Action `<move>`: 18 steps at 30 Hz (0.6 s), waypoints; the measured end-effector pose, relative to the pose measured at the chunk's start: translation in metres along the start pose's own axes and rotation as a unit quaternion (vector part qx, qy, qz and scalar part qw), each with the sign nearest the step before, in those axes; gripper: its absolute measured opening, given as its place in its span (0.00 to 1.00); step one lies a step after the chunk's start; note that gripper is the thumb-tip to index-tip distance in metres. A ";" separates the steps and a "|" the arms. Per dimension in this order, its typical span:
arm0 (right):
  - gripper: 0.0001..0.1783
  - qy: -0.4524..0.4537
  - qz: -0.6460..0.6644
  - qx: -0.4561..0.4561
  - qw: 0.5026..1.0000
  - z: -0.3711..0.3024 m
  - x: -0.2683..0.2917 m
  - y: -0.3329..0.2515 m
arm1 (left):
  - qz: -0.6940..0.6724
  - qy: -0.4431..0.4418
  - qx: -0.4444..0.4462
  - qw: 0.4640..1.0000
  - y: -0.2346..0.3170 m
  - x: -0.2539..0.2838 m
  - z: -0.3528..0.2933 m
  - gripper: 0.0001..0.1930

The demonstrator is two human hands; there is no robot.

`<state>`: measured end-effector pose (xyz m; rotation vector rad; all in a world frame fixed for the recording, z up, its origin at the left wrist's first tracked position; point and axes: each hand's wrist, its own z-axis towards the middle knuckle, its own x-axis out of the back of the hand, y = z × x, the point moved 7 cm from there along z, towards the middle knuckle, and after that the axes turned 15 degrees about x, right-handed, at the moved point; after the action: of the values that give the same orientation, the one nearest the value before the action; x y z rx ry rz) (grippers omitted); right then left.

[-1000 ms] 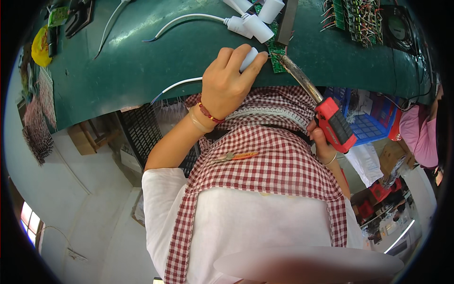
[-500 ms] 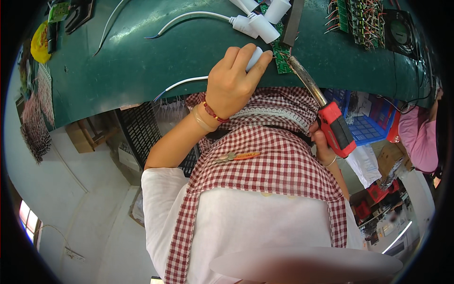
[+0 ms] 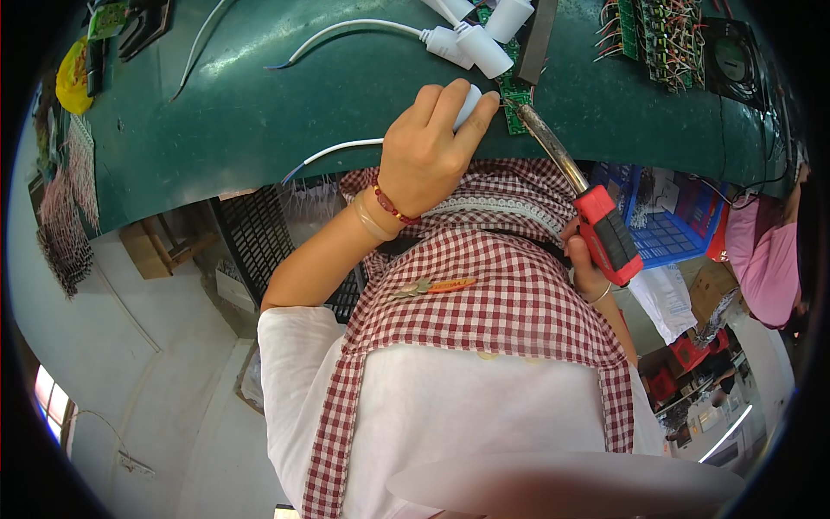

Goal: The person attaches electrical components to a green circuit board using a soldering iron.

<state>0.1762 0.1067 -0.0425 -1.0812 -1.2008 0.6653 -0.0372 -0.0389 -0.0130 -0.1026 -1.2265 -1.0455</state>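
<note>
My left hand [image 3: 428, 147] is closed around a white cylindrical plug housing [image 3: 468, 105], and a white cable [image 3: 341, 145] with a blue end trails out to its left. My right hand [image 3: 590, 264] grips a red and black soldering gun [image 3: 609, 232] from below. The metal barrel slants up and left, bringing its tip to a narrow green circuit board [image 3: 517, 119] just right of my left fingertips. Whether the tip touches the board or a wire there cannot be made out. Across the board's far part lies a dark grey bar [image 3: 538, 43].
Several white plug housings [image 3: 484, 52] lie beyond my left hand, one with a curved cable [image 3: 346, 30]. Wired circuit boards [image 3: 670, 43] are grouped far right, beside a black coiled cord [image 3: 735, 56]. A blue basket [image 3: 670, 229] stands below the table edge; a person's pink sleeve [image 3: 761, 259] shows at right.
The soldering gun and my right hand have shifted slightly left, moving the tip closer to my left fingertips. My left hand has barely moved and keeps hold of the plug housing.
</note>
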 end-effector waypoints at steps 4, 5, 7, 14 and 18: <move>0.21 0.052 0.039 -0.015 0.998 -0.006 0.004 -0.001 | 0.002 0.007 -0.003 1.000 -0.001 0.000 -0.001 0.19; 0.21 0.052 0.039 -0.015 0.998 -0.005 0.005 -0.002 | 0.002 0.007 -0.003 1.000 -0.001 -0.001 -0.001 0.19; 0.23 0.060 0.040 0.006 0.997 -0.003 0.009 -0.006 | 0.007 0.009 -0.006 1.000 -0.001 -0.001 -0.001 0.18; 0.25 0.056 0.052 0.007 0.997 -0.005 0.008 -0.005 | 0.011 0.004 -0.006 1.000 -0.001 -0.001 -0.001 0.19; 0.21 0.043 0.047 -0.021 0.998 -0.003 0.005 -0.006 | 0.012 0.003 -0.003 1.000 0.000 0.000 -0.001 0.19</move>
<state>0.1793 0.1083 -0.0347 -1.1946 -1.0994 0.6619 -0.0369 -0.0392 -0.0136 -0.1182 -1.2140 -1.0286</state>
